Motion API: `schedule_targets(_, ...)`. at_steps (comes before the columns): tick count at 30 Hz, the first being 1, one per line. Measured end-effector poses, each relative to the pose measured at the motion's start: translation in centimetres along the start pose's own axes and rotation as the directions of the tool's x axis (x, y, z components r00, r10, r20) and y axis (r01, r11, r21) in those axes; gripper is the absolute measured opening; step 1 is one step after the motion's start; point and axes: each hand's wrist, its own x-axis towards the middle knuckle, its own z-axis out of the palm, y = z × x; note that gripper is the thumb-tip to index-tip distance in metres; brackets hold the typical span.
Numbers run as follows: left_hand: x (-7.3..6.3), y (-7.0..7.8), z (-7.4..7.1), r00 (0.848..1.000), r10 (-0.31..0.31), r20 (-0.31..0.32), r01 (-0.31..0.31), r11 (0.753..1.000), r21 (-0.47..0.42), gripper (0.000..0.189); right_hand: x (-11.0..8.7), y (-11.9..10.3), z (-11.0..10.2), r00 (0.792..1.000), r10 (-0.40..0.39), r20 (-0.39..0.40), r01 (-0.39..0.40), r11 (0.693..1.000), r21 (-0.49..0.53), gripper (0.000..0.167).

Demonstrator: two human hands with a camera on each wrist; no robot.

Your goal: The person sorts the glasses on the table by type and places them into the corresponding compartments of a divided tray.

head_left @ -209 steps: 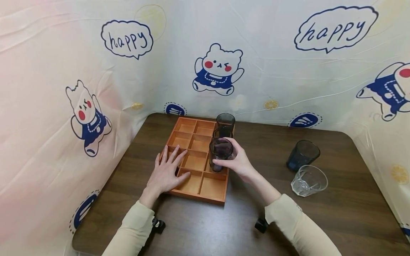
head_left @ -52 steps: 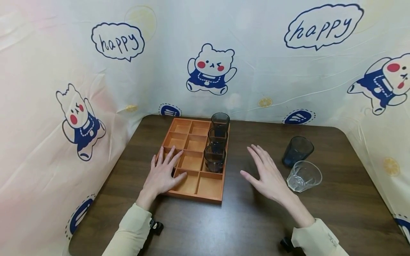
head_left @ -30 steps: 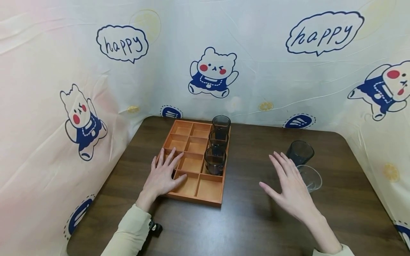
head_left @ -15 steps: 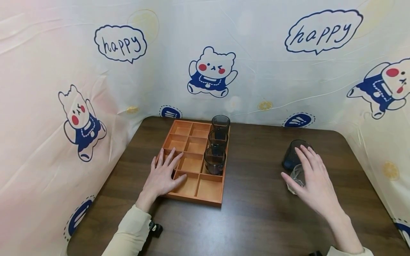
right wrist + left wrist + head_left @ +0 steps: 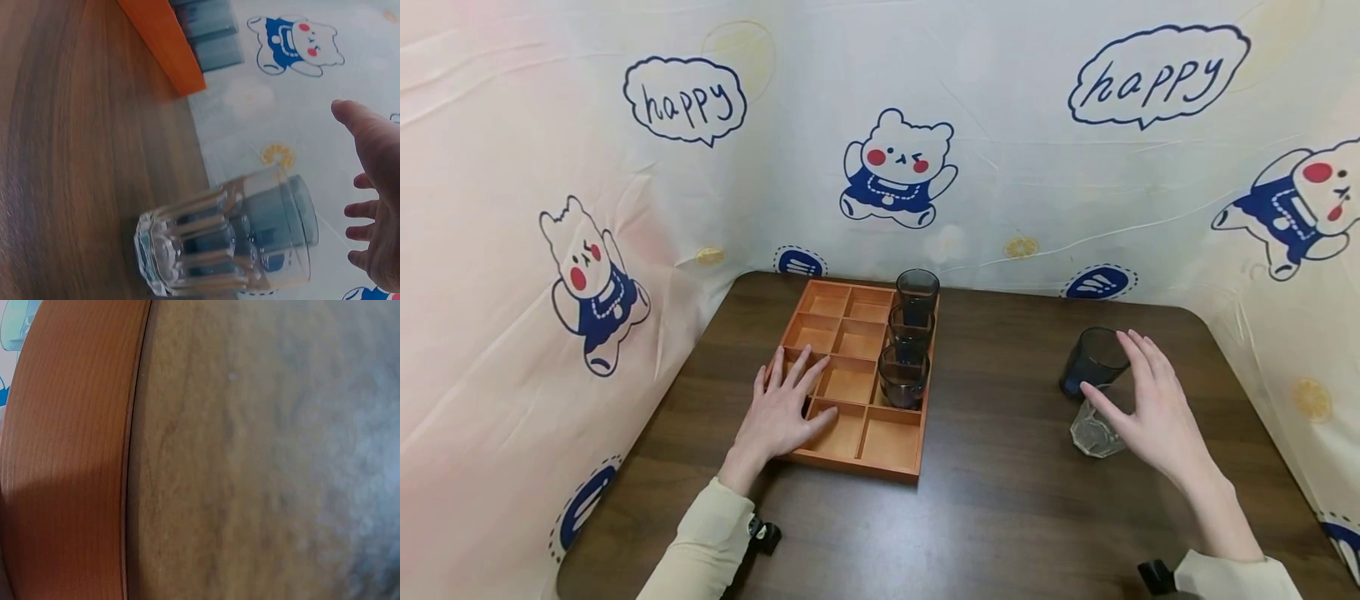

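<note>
My left hand (image 5: 782,412) rests with spread fingers on the left side of an orange-brown wooden compartment tray (image 5: 891,473). The tray's plain side wall (image 5: 69,437) fills the left of the left wrist view; the fingers are out of that view. At the right, my right hand (image 5: 1161,417) hovers over a clear drinking glass (image 5: 1096,433), thumb and fingers apart. The right wrist view shows this upright, faceted glass (image 5: 187,244) with a gap between it and the hand (image 5: 378,181). A dark tinted glass (image 5: 1088,367) stands just behind it.
Dark tinted glasses stand in the tray's right column: a front one (image 5: 902,383), a middle one (image 5: 912,329) and a back one (image 5: 917,292). The dark wood table (image 5: 992,500) backs onto a printed cloth (image 5: 1000,183).
My right hand has let go of a dark glass in the tray's right column. It has moved right across the table to the clear glass. My left hand has stayed on the tray.
</note>
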Motion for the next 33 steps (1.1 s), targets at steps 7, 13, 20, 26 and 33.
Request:
schedule_targets(7, 0.1, 0.1, -0.1, 1.000, 0.001, -0.001, -0.001, 1.000, 0.001, 0.091, 1.1, 1.6, -0.3, 1.000, 0.005, 0.012, -0.005, 1.000, -0.020, 0.096)
schedule_targets(13, 0.1, 0.1, -0.2, 1.000, 0.000, 0.005, 0.000, 1.000, -0.003, 0.091, 2.3, 2.8, -0.6, 0.993, 0.061, 0.097, -0.065, 0.997, 0.038, 0.104)
schedule_targets(20, 0.0, 0.1, -0.1, 1.000, -0.007, 0.009, 0.007, 1.000, 0.005, 0.091, 3.4, 4.3, -0.6, 0.975, 0.131, 0.182, -0.156, 0.979, 0.131, 0.115)
schedule_targets(26, 0.0, 0.1, -0.1, 1.000, -0.011, 0.012, 0.011, 1.000, 0.007, 0.091, 3.9, 4.8, -0.3, 0.970, 0.150, 0.192, -0.184, 0.966, 0.179, 0.120)
schedule_targets(33, 0.0, 0.1, -0.2, 1.000, -0.006, 0.010, 0.006, 1.000, 0.004, 0.091, 4.0, 5.3, 0.2, 0.962, 0.148, 0.229, -0.209, 0.940, 0.269, 0.125)
